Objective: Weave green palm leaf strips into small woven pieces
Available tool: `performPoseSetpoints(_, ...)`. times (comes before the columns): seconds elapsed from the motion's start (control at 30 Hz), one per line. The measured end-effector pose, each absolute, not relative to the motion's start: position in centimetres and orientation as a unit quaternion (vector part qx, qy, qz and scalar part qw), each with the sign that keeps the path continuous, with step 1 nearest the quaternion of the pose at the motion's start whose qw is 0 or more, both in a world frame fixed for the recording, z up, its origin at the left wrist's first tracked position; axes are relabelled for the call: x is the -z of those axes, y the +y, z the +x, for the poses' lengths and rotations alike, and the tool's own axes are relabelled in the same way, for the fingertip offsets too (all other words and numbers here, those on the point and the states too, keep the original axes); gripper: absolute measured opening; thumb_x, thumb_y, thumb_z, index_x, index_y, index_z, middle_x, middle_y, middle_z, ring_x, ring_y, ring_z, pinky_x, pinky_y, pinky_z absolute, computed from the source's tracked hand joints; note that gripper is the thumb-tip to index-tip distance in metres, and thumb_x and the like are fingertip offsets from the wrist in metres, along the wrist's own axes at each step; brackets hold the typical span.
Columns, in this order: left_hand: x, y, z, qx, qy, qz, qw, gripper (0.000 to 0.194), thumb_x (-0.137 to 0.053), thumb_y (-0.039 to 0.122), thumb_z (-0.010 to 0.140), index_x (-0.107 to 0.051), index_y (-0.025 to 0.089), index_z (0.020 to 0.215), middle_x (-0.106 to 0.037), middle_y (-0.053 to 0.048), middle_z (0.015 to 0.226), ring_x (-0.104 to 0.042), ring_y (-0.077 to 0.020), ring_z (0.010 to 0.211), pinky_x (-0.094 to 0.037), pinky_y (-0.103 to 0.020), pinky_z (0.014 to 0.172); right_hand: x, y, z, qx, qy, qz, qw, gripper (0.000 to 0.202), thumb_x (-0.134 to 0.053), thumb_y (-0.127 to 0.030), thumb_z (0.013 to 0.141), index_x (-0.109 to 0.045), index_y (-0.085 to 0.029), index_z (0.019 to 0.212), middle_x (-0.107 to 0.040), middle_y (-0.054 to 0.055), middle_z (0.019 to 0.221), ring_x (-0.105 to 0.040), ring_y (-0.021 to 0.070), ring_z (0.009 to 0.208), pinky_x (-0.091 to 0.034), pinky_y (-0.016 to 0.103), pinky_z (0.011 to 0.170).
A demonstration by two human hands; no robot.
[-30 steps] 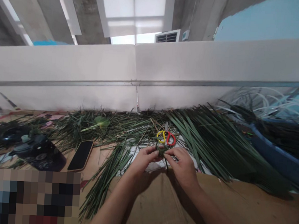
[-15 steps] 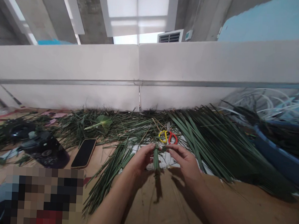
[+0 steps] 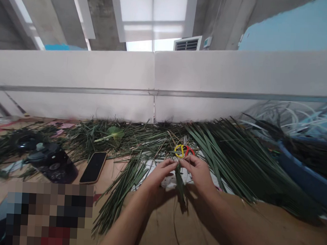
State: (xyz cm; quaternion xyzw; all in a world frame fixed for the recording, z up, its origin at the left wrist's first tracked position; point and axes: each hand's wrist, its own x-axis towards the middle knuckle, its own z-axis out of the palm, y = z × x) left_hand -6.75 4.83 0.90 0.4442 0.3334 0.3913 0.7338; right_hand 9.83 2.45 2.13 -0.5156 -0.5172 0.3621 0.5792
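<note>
While both hands point(image 3: 178, 171) pinch green leaf strips point(image 3: 180, 185) | scissors point(image 3: 184, 150) (yellow-and-red handles) just beyond

You pinch a green leaf piece point(image 3: 180, 183) between the fingertips of your left hand point(image 3: 162, 170) and right hand point(image 3: 198, 171), its length hanging down toward you over the brown sheet point(image 3: 160, 228). Just beyond your fingers lie scissors point(image 3: 185, 141) with one yellow and one red handle, blades pointing away from you. A bundle of narrow leaf strips point(image 3: 120, 193) lies to your left, and past it, on the table point(image 3: 111, 174), are a phone point(image 3: 93, 167) and a dark bottle point(image 3: 54, 164). Long green leaves point(image 3: 233, 155) fan out to your right, near a blue tub point(image 3: 300, 170).
</note>
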Motion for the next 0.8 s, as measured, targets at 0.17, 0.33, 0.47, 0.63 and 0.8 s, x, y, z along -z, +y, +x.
performPoseSetpoints(0.17,-0.7,5.5,-6.6,-0.426,0.296,0.511,0.685,0.037,-0.093,0.039,0.06,-0.074,0.02,0.085,-0.071,-0.008,0.094,-0.063,-0.022,0.093,-0.046,-0.036,0.095,-1.6,2.7,9.4,-0.373,-0.505,-0.513,0.585,0.031,-0.08,-0.052,0.07,-0.073,-0.022,0.069,-0.068,0.002,0.069,-0.058,0.0218,0.071,-0.046,0.035,0.071)
performPoseSetpoints(0.33,-0.7,5.5,-6.7,-0.416,0.328,0.496,0.688,0.034,-0.09,0.035,0.061,-0.073,0.019,0.085,-0.069,-0.006,0.091,-0.062,-0.0195,0.085,-0.047,-0.033,0.084,-1.2,2.1,9.4,-0.408,-0.465,-0.498,0.608,0.033,-0.083,-0.054,0.068,-0.074,-0.022,0.07,-0.069,0.002,0.073,-0.059,0.0223,0.075,-0.047,0.035,0.075)
performPoseSetpoints(0.47,-1.1,5.1,-6.5,-0.413,0.353,0.481,0.688,0.028,-0.088,0.035,0.062,-0.072,0.019,0.078,-0.068,-0.004,0.083,-0.061,-0.0171,0.079,-0.045,-0.028,0.076,-1.2,1.5,9.6,-0.409,-0.452,-0.508,0.609,0.03,-0.083,-0.052,0.07,-0.076,-0.023,0.073,-0.067,0.001,0.073,-0.056,0.0206,0.074,-0.045,0.033,0.073)
performPoseSetpoints(0.63,-1.2,4.6,-6.1,-0.424,0.37,0.407,0.72,0.025,-0.084,0.034,0.065,-0.072,0.02,0.082,-0.07,-0.004,0.082,-0.062,-0.0171,0.074,-0.045,-0.026,0.067,-1.5,1.2,9.7,-0.417,-0.449,-0.509,0.604,0.027,-0.082,-0.051,0.072,-0.076,-0.025,0.074,-0.069,0.002,0.076,-0.059,0.0228,0.078,-0.047,0.035,0.076)
performPoseSetpoints(0.8,-0.7,5.3,-6.6,-0.439,0.382,0.416,0.699,0.029,-0.088,0.034,0.064,-0.074,0.018,0.083,-0.072,-0.007,0.088,-0.064,-0.0163,0.077,-0.048,-0.025,0.07,-0.9,1.8,10.1,-0.427,-0.43,-0.499,0.62,0.036,-0.088,-0.055,0.063,-0.077,-0.025,0.08,-0.074,0.004,0.084,-0.064,0.0255,0.085,-0.049,0.037,0.08)
